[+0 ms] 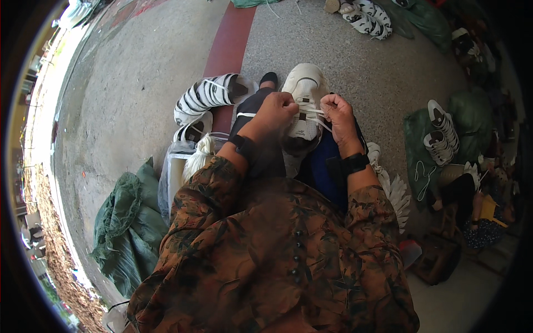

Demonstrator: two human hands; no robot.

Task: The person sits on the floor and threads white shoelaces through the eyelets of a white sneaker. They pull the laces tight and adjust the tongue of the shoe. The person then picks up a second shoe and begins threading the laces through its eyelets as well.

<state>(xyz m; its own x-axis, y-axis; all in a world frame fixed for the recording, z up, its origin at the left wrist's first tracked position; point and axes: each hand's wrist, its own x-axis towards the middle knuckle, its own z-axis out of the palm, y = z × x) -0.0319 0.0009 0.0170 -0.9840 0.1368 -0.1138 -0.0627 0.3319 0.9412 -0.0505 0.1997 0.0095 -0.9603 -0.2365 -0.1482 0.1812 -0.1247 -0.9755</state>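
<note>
The cream mesh sneaker (306,90) is pointed away from the body, between nearly closed left hand (277,111) and right hand (339,115) — thin white laces (315,111) pinched by both.

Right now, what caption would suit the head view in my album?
Left hand and right hand hold white laces of a cream shoe, with stacked shoes nearby.

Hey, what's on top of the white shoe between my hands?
White laces lie across the shoe, between your left hand and right hand. Where the hands grip, the laces are hidden.
</note>
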